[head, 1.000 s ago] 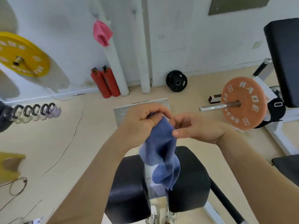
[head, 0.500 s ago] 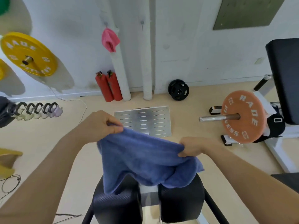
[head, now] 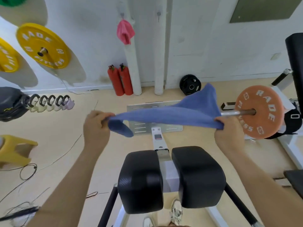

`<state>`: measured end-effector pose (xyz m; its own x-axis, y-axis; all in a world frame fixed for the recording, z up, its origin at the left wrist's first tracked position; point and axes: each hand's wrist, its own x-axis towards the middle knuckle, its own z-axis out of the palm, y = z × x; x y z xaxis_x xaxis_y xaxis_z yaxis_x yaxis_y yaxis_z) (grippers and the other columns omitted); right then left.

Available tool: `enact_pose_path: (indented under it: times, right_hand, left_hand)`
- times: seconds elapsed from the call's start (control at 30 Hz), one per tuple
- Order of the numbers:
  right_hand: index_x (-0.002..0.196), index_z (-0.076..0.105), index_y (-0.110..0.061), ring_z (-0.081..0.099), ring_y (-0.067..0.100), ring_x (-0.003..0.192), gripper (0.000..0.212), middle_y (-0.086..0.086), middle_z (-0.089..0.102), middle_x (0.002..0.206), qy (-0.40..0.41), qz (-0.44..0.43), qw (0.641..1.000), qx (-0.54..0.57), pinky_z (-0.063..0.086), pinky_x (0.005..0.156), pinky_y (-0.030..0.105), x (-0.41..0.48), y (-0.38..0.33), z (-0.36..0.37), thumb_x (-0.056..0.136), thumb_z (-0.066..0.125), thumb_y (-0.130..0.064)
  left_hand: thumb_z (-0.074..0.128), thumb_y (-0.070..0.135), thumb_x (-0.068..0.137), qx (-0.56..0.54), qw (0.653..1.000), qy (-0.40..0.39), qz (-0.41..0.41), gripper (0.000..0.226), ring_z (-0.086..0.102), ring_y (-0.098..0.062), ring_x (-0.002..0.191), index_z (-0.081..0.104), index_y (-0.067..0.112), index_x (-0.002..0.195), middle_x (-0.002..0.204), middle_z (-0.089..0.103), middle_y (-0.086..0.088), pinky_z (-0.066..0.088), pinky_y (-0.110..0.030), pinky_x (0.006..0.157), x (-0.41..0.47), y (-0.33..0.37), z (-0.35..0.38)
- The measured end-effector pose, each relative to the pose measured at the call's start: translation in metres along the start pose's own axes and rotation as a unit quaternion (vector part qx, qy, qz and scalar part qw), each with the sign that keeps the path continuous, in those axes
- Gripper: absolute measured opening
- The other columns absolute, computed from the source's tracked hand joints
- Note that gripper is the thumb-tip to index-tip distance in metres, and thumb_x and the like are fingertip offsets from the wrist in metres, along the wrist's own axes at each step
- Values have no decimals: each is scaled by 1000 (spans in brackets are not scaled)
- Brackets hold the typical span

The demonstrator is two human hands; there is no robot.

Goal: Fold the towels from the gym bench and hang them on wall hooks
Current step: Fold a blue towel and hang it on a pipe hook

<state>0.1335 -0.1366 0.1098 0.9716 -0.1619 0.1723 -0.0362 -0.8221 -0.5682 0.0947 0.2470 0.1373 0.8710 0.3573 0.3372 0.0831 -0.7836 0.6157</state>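
Observation:
A blue towel (head: 172,114) is stretched flat in the air above the black padded bench (head: 141,179). My left hand (head: 95,126) grips its left end and my right hand (head: 227,130) grips its right end. One far corner of the towel flips upward near the right hand. A pink towel (head: 125,32) hangs on a wall hook (head: 122,13) straight ahead. A second hook (head: 158,13) to its right is bare.
Two white pipes (head: 159,51) run down the wall, with two red extinguishers (head: 120,80) at their foot. An orange plate on a bar (head: 257,112) sits at right, yellow plates (head: 43,46) at left. A metal floor plate (head: 154,126) and cables (head: 27,171) lie below.
The hands moved apart and pulled the bunched towel out, then lifted it off the bench pads until it is stretched taut between them.

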Motion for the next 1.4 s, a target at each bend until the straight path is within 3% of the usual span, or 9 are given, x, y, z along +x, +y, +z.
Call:
enact_pose_path:
  times: [0.23, 0.33, 0.47, 0.73, 0.83, 0.9, 1.03, 1.27, 1.4]
  right_hand:
    - [123, 62, -20, 58, 36, 100, 39, 12, 65, 116, -211, 211, 953, -53, 47, 79, 35, -114, 54, 67, 91, 41, -13]
    - [129, 55, -20, 56, 29, 77, 39, 11, 66, 97, -279, 261, 924, -24, 43, 66, 32, -138, 54, 81, 96, 35, -13]
    - [120, 59, -15, 63, 29, 73, 34, 14, 66, 85, -179, 465, 828, 259, 51, 59, 31, -154, 41, 88, 96, 36, -6]
    - [87, 58, -15, 57, 25, 104, 9, 5, 58, 112, -22, 545, 740, 392, 49, 94, 39, -159, 34, 91, 87, 63, -7]
    - [78, 66, -13, 57, 28, 103, 16, 9, 61, 112, 8, 538, 776, 330, 50, 91, 40, -162, 30, 94, 84, 61, 1]
    - [97, 71, -10, 57, 29, 102, 27, 10, 62, 120, -25, 462, 863, 204, 48, 85, 37, -165, 23, 97, 83, 53, 5]
    - [133, 52, -13, 51, 32, 119, 46, 11, 51, 133, -97, 205, 971, 76, 47, 90, 43, -162, 3, 98, 87, 52, -15]
    - [150, 22, -17, 42, 30, 124, 74, 4, 24, 153, -232, 145, 959, -73, 47, 85, 42, -162, 21, 104, 84, 49, 2]
    - [140, 45, -12, 36, 28, 131, 51, 5, 42, 143, -237, 53, 963, -115, 37, 100, 45, -159, 16, 110, 90, 49, -7]
  left_hand:
    - [57, 2, 83, 72, 949, -284, -113, 30, 63, -23, 100, 76, 21, 95, 102, 71, 0, 39, -21, 80, -135, -82, 48]
    - [55, 11, 87, 70, 929, -330, -153, 27, 63, -21, 100, 75, 26, 96, 102, 72, 4, 43, -21, 80, -164, -87, 57]
    - [53, 14, 86, 42, 917, -331, -217, 26, 65, -23, 90, 74, 27, 94, 93, 73, 2, 49, -27, 80, -174, -84, 62]
    - [61, 25, 77, -135, 861, -178, -456, 32, 46, -26, 55, 57, 3, 54, 54, 55, -17, 40, -37, 59, -188, -86, 65]
    - [61, 18, 80, -91, 861, -148, -478, 26, 52, -27, 58, 62, 2, 59, 65, 65, -18, 46, -36, 62, -192, -85, 68]
    - [60, 7, 75, -67, 874, -152, -457, 9, 60, -28, 72, 68, 9, 71, 76, 67, -9, 48, -34, 70, -190, -81, 71]
    - [48, -9, 67, -55, 911, -113, -393, 47, 58, -26, 71, 59, 21, 102, 99, 56, -13, 44, -28, 61, -174, -76, 80]
    - [65, -2, 80, -231, 742, -58, -627, 19, 58, -32, 77, 60, 5, 97, 96, 61, -17, 51, -35, 73, -183, -91, 85]
    - [50, -10, 71, -107, 863, -77, -488, 36, 62, -29, 82, 69, 20, 78, 93, 69, -8, 53, -35, 79, -169, -82, 82]
